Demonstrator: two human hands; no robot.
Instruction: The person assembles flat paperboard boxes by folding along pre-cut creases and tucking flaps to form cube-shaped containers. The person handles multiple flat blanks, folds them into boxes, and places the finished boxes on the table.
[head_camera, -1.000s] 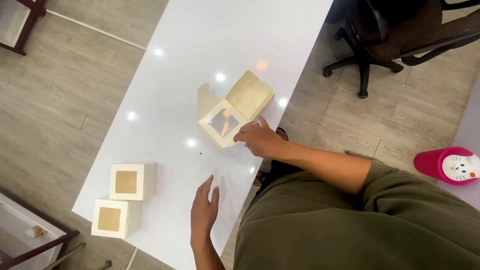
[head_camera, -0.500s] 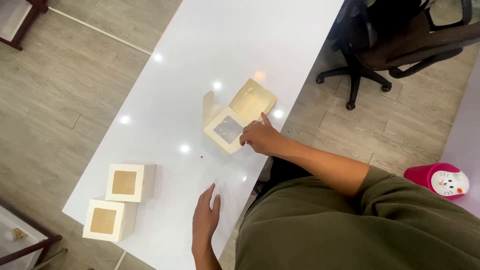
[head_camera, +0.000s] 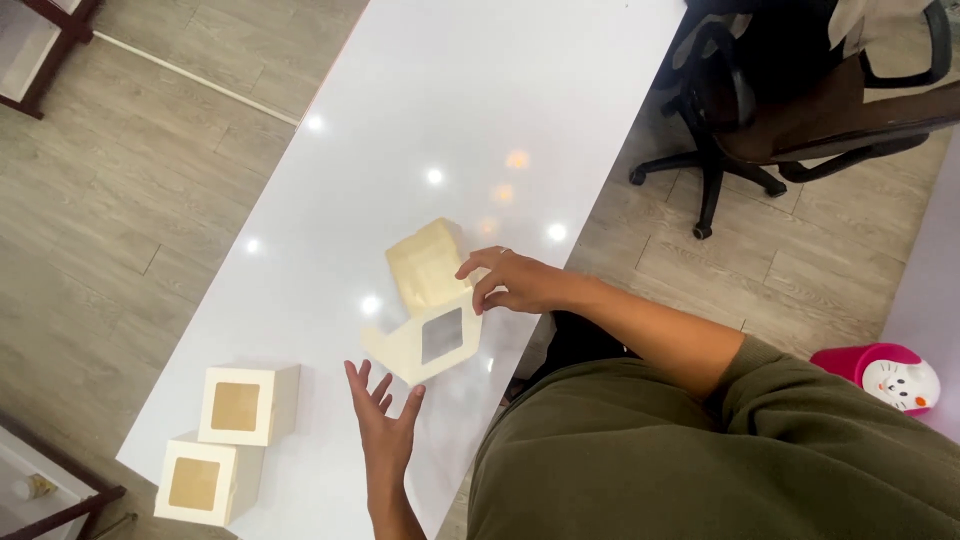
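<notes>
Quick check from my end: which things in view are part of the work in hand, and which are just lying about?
In hand:
- unfolded window box, held at its edge by the right hand
- left hand, open just below it, not touching
- two assembled window boxes at the white table's near corner

Lying about:
- office chair
- pink container on the floor
- dark wooden frame

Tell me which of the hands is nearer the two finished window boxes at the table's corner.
Left. The left hand hovers open just right of the finished window boxes; the right hand is farther up the table, gripping the unfolded box.
</notes>
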